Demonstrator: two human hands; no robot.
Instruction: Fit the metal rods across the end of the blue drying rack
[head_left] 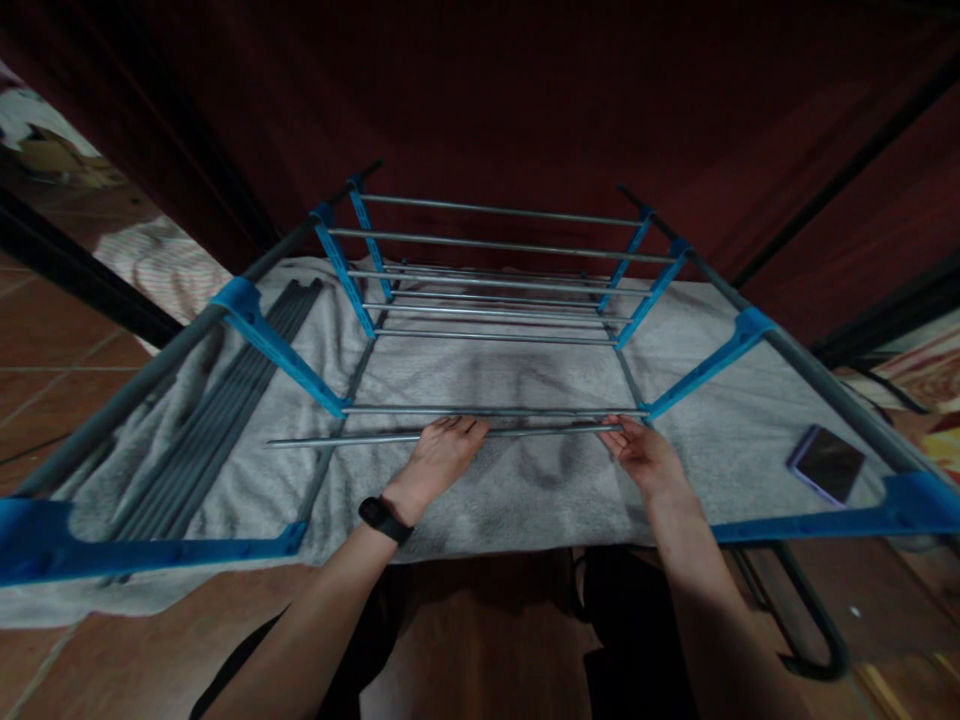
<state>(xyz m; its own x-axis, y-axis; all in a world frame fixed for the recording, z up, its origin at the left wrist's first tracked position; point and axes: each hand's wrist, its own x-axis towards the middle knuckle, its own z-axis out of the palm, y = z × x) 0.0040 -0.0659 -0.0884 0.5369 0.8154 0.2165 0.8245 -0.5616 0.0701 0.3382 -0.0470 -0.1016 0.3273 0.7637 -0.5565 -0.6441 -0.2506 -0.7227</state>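
Observation:
My left hand (450, 448) is closed around the middle of a loose grey metal tube (360, 438), whose left end sticks out past the frame's inner rail. With its fingers, my right hand (637, 450) grips the same tube close to its right end, beside the lower end of a blue plastic bracket (705, 365). Just behind it, a fixed crossbar (510, 411) spans between the blue brackets. The rack frame lies before me, with several more crossbars (502, 248) joined to blue brackets at its far end.
A bundle of grey tubes (217, 420) lies at the left on a grey towel (525, 500). On the right, a phone (826, 463) rests on the towel inside the frame's side tube (832, 385). Dark red cloth (510, 100) hangs behind the rack.

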